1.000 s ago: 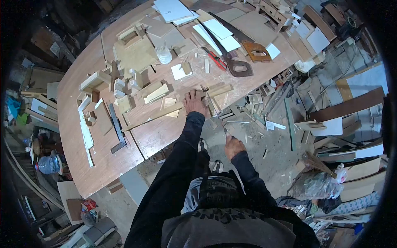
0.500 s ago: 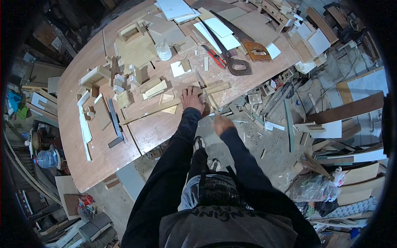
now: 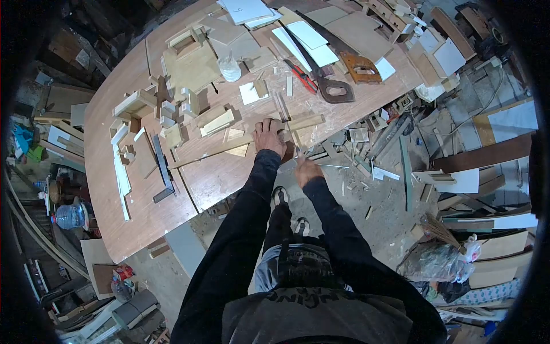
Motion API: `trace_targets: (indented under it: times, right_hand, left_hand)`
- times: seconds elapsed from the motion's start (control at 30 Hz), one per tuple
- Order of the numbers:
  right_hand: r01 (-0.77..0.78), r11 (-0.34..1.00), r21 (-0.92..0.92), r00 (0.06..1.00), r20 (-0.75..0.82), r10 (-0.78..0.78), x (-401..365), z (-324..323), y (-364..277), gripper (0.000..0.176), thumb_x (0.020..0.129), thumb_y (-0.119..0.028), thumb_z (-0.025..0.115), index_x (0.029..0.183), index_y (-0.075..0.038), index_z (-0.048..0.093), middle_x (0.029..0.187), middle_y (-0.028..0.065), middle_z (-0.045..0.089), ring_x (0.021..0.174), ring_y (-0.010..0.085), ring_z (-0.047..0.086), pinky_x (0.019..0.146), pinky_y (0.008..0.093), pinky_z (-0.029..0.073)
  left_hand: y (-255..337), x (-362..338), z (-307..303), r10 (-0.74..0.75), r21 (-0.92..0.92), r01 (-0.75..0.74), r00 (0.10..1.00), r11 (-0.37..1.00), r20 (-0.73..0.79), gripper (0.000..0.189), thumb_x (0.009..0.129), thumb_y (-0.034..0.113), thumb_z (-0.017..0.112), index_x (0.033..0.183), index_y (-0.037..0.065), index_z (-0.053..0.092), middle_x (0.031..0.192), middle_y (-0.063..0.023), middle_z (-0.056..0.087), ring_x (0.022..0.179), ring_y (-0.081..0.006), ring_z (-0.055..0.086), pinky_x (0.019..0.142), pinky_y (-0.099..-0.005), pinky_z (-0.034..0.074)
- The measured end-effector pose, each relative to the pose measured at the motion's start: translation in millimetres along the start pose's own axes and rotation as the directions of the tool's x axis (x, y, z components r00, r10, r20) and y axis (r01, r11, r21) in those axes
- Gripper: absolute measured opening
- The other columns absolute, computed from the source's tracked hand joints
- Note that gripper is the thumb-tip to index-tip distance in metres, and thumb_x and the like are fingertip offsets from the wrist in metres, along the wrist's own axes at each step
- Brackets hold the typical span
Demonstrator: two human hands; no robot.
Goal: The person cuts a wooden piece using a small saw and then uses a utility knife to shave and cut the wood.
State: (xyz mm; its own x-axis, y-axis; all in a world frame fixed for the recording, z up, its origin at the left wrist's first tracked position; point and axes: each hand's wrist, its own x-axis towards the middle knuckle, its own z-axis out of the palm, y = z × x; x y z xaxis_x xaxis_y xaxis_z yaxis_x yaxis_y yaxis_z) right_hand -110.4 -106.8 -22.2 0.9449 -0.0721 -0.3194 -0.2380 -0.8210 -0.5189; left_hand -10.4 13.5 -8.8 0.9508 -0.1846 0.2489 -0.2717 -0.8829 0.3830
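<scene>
The right hand (image 3: 308, 172) is closed around a narrow-bladed tool (image 3: 295, 139), just beside the worktop (image 3: 220, 182) edge. Beyond it, the left hand (image 3: 268, 137) lies palm down, fingers slightly bent and parted, on a long wooden strip (image 3: 212, 153). Past the left hand are a white square piece (image 3: 249, 94), red-handled pliers (image 3: 303, 78) and, farther right, two handsaws (image 3: 336, 90).

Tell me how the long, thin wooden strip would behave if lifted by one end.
The wooden strip is slender, so probably light. It looks straight, suggesting stiffness, though its length may allow some flex. While the left hand rests on it, it would likely resist lifting.
</scene>
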Motion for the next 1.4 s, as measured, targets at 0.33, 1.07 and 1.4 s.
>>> trace_targets:
  times: [0.33,1.07,1.4]
  right_hand:
    - [0.137,0.989,-0.05,0.99,-0.018,-0.138,4,-6,2,0.046,0.094,-0.032,0.024,0.107,-0.001,0.055,0.094,0.0267,0.059,0.087,0.0432,0.057,0.081,0.0477,0.045]
    - [-0.271,0.963,-0.009,0.941,0.21,0.266,-64,-39,8,0.038,0.092,-0.026,0.028,0.113,-0.001,0.047,0.108,0.0229,0.056,0.096,0.0402,0.055,0.083,0.0472,0.044]
    - [0.035,0.999,0.018,0.998,-0.056,-0.034,8,-4,8,0.054,0.095,-0.038,0.02,0.103,0.001,0.056,0.101,0.0272,0.058,0.096,0.0435,0.053,0.086,0.0494,0.04]
  left_hand:
    - [-1,5,0,0.003,-0.02,-0.002,1.0,1.0,0.007,0.041,0.063,0.015,0.065,0.102,0.008,0.053,0.113,-0.0101,0.045,0.104,-0.0311,0.039,0.086,-0.042,0.032]
    - [-1,0,10,-0.059,-0.005,0.059,0.998,0.998,0.01,0.042,0.061,0.017,0.068,0.1,0.007,0.054,0.113,-0.0098,0.044,0.105,-0.0304,0.038,0.088,-0.0422,0.032]
    - [4,-2,-2,-0.027,0.016,0.026,0.999,1.0,0.02,0.043,0.062,0.016,0.065,0.103,0.008,0.055,0.113,-0.0096,0.044,0.106,-0.0308,0.037,0.088,-0.0429,0.032]
